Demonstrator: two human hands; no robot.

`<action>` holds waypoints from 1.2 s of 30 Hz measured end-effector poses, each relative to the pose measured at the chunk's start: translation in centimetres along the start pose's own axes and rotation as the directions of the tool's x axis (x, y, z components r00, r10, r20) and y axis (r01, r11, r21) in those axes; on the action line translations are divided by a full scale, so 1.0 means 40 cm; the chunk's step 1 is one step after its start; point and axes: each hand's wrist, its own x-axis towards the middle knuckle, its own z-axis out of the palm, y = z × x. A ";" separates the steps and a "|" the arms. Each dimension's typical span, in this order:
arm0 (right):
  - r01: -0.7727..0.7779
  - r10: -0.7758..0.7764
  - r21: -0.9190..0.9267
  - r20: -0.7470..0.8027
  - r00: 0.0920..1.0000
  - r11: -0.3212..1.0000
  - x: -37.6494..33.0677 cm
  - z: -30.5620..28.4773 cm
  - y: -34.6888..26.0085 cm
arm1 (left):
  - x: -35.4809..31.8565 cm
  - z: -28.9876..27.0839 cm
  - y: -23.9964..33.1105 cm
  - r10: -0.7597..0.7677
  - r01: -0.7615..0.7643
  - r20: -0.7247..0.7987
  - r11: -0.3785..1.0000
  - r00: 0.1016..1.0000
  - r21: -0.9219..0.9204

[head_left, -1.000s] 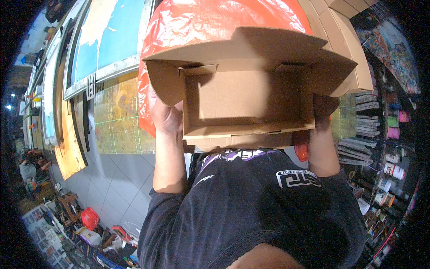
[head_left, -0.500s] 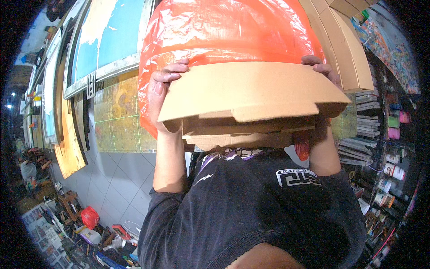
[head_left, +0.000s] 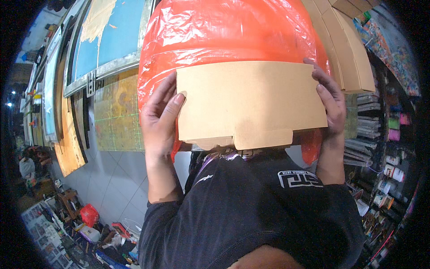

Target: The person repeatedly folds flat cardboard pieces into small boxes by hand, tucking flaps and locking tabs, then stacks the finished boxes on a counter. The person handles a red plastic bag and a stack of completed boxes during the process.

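Note:
A plain brown cardboard box (head_left: pixel 251 98) is between my two hands, its broad lid panel facing up. A small tuck tab (head_left: pixel 263 139) sticks out from the lid's near edge. My left hand (head_left: pixel 162 107) grips the box's left side, thumb against the edge and the other fingers partly hidden behind it. My right hand (head_left: pixel 330 101) holds the right side with bent fingers along the edge. Under and beyond the box lies a large bulging red plastic bag (head_left: pixel 228 31), and its red film also shows below both hands. What the bag holds is hidden.
More brown cardboard boxes (head_left: pixel 347 49) stand at the far right. Framed screens (head_left: pixel 105 36) with blue mesh lean at the far left, above a green-lined cutting surface (head_left: pixel 118 114). Shelves with jars (head_left: pixel 394 172) line the right; assorted clutter (head_left: pixel 101 233) sits at lower left.
The lid has swung down from a raised, flared position, covering the box's opening. Both hands have moved from the lid's far corners down to the box's sides.

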 end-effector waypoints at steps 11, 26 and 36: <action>-0.024 0.020 -0.127 -0.031 0.999 0.992 0.107 -0.013 0.043 | 0.079 0.036 -0.019 0.167 -0.168 -0.036 0.985 0.985 -0.041; -0.056 0.049 -0.427 -0.026 0.998 0.903 0.061 0.018 -0.040 | -0.002 0.021 0.000 0.366 -0.420 0.223 0.657 0.904 0.626; 0.535 -0.268 -0.671 0.467 0.842 0.513 0.046 0.084 -0.068 | -0.014 0.081 -0.026 0.457 -0.467 0.173 0.677 0.872 0.568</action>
